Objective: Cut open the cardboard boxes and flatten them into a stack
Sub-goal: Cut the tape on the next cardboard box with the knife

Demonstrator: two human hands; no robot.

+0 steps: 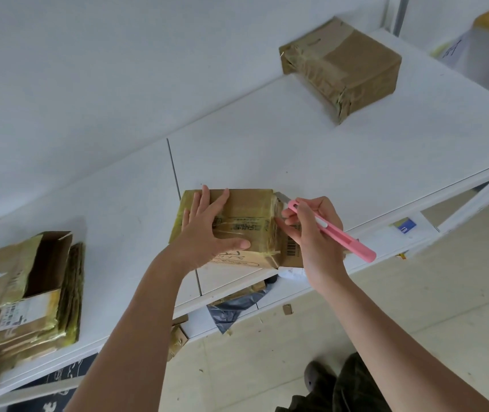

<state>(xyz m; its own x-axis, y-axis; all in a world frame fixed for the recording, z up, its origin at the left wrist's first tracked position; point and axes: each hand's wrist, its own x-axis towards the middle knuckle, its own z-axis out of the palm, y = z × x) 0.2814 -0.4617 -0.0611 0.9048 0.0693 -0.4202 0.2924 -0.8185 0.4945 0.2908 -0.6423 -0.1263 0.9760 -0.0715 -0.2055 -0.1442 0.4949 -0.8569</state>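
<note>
The small brown cardboard box wrapped in shiny clear tape (237,227) sits at the near edge of the white desk (296,150), right in front of me, its near end just overhanging the edge. My left hand (207,230) lies flat on its top, fingers straight and spread, thumb pointing right along the near part of the lid; it presses down and grips nothing. My right hand (311,227) has its grip curled round the slim pink plastic utility knife (335,230), held like a pen.

What the coming cut turns on: the knife's long axis runs diagonally, tail toward my lower right, short grey blade (282,197) toward the upper left, and that blade tip meets the box at its far right top corner. So the box lies to the left of my knife hand, and the taped right-hand edge runs from the blade tip back toward me. I judge the natural stroke is a pull along that edge toward my body, with my left hand staying on the lid, clear of the blade's line.

Only 1 other sealed brown taped cardboard box (341,66) waits, well apart at the far right of the desk. The stack of flattened cardboard (29,298) lies at the far left, nearer my left hand.
</note>
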